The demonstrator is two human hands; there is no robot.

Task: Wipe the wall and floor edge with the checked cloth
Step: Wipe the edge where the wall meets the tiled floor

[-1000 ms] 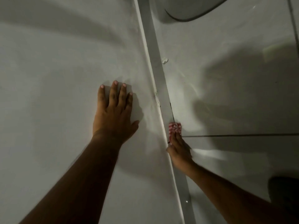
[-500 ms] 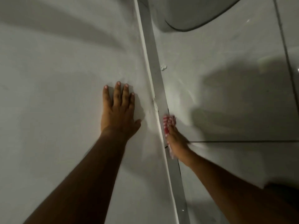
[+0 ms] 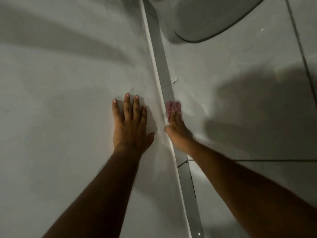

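A plain white wall (image 3: 60,100) fills the left half of the view, and the white tiled floor (image 3: 231,117) fills the right. A grey skirting strip (image 3: 162,66) runs between them as the floor edge. My left hand (image 3: 131,124) lies flat on the wall with fingers spread, holding nothing. My right hand (image 3: 178,130) presses the red and white checked cloth (image 3: 173,108) against the skirting strip. The cloth is blurred and pokes out beyond my fingertips.
A round white fixture base (image 3: 205,19) with a dark rim stands on the floor at the top right. A small white blob (image 3: 174,80) lies on the floor beside the skirting. Dark grout lines (image 3: 274,160) cross the tiles, and shadows lie over the floor.
My right hand has slid the checked cloth forward along the skirting strip, away from the grout line. My left hand stays flat on the wall.
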